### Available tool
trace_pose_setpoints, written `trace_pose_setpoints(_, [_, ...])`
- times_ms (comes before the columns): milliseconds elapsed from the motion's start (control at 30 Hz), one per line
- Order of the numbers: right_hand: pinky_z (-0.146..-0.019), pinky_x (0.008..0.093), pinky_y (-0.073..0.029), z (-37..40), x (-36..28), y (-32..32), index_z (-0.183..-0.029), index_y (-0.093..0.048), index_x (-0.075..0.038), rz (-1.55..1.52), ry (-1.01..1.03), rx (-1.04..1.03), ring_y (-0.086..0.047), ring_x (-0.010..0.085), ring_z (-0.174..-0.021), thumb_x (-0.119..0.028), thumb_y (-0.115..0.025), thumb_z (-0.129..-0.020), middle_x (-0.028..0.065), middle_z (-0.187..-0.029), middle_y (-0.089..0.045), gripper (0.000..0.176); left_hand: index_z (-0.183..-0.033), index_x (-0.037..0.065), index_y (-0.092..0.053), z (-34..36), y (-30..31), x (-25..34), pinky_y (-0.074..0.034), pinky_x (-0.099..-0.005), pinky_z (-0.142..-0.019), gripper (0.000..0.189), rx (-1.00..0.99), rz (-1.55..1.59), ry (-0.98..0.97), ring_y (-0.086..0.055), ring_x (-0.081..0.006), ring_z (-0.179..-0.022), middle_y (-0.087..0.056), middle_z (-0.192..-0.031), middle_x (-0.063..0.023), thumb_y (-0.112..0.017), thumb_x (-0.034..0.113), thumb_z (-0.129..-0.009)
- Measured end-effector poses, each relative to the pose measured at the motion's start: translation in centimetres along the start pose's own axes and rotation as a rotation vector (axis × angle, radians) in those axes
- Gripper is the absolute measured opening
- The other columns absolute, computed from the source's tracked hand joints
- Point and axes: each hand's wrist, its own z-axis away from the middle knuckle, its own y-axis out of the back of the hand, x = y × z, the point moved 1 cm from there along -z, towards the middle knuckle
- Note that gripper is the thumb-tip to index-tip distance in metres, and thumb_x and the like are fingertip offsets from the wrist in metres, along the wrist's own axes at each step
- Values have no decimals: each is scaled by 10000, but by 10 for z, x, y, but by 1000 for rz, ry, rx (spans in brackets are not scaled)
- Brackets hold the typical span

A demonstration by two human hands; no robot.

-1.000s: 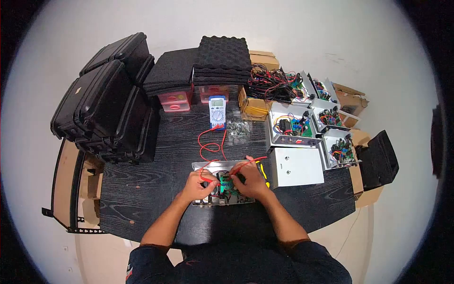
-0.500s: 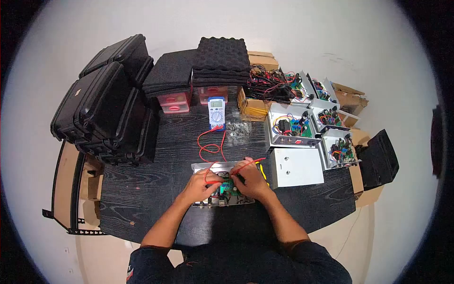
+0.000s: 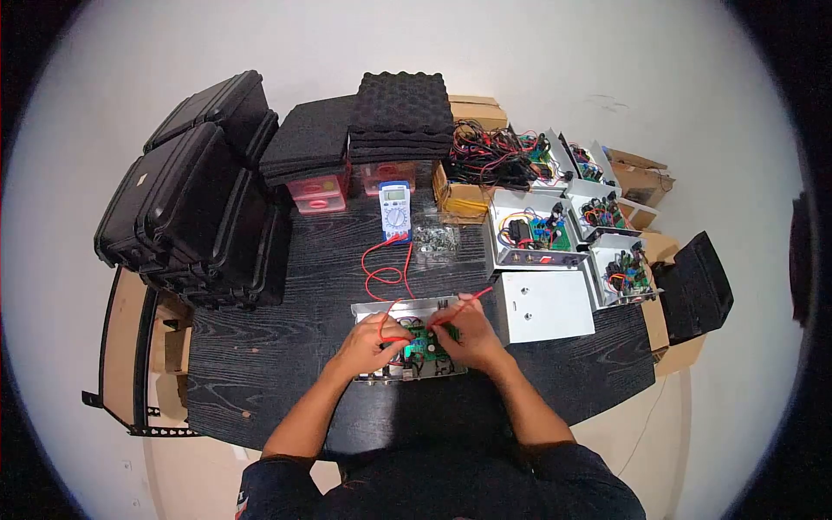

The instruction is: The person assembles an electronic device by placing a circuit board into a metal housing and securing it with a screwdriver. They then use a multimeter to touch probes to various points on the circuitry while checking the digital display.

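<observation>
An open metal case [image 3: 381, 307] with a green circuit board [image 3: 419, 351] inside lies in front of me. My left hand [image 3: 371, 347] is closed on a red test probe [image 3: 399, 339], its fingertips over the board's left part. My right hand [image 3: 469, 336] pinches a thin red probe-like piece [image 3: 472, 300] that slants up to the right; its fingers are over the board's right side. Both tips are too small to make out. Red leads [image 3: 371, 276] run from the blue-and-white multimeter [image 3: 396, 211] toward the case. Its display is too small to read.
A white case lid [image 3: 546, 307] lies right of my hand. Several open cases with boards [image 3: 533, 230] stand behind it, beside bundled cables [image 3: 490, 156]. A bag of small parts [image 3: 436, 243] is near the meter. Black hard cases [image 3: 173, 191] and foam sheets [image 3: 400, 104] stand behind.
My right hand has shifted slightly, and the red piece in it now points farther right. A yellow item beside the case is no longer visible. The whole view has moved a little.
</observation>
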Motion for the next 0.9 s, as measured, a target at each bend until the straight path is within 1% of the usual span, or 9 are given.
trace_pose_setpoints(133, [-1089,451,-444,12,3,1,-1050,-757,-120,-28,-13,1,-665,272,-1092,-105,-753,-916,31,-1081,-744,135,-986,73,-782,-2,1,3,-536,-419,-890,101,3,-30,-38,-702,-289,-946,-768,-955,-82,-777,109,-891])
trace_pose_setpoints(233, [-1013,424,-498,14,6,-2,-1074,-736,-101,-33,42,64,-670,290,-1087,-93,-747,-919,62,-1091,-741,156,-992,77,-784,-1,2,3,-534,-418,-900,110,-5,-38,-32,-705,-286,-966,-771,-975,-81,-780,116,-889])
trace_pose_setpoints(333, [-945,423,-537,18,6,-7,-1103,-707,-78,-146,-126,114,-678,322,-1070,-86,-748,-919,111,-1091,-725,189,-1003,79,-789,0,1,1,-531,-424,-915,125,-19,-30,-23,-708,-284,-987,-777,-1002,-81,-781,124,-887])
trace_pose_setpoints(433, [-927,432,-549,19,6,-8,-1116,-685,-52,-86,-57,147,-687,352,-1047,-84,-742,-933,146,-1085,-708,194,-1016,80,-794,-1,-1,-1,-528,-431,-927,138,1,-31,-33,-708,-287,-998,-780,-1021,-84,-779,135,-890])
trace_pose_setpoints(533, [-924,435,-553,16,0,-6,-1123,-683,-38,-84,9,125,-690,357,-1033,-87,-738,-949,146,-1089,-698,189,-1023,81,-797,-1,-1,-1,-528,-435,-938,145,-2,-25,-28,-708,-290,-1006,-781,-1028,-87,-775,143,-894])
trace_pose_setpoints(633, [-917,438,-555,14,-2,-6,-1129,-683,-30,-83,29,83,-692,362,-1029,-93,-729,-963,152,-1090,-699,183,-1030,86,-801,-1,0,2,-530,-434,-949,150,-13,-28,-10,-708,-292,-1019,-782,-1032,-87,-774,151,-898])
trace_pose_setpoints(900, [-920,457,-551,9,-6,-8,-1116,-701,-33,-87,-28,15,-688,373,-1036,-105,-699,-981,157,-1088,-708,153,-1035,93,-810,0,-1,-1,-538,-424,-941,146,9,-18,-18,-707,-284,-1017,-785,-1044,-79,-788,135,-897])
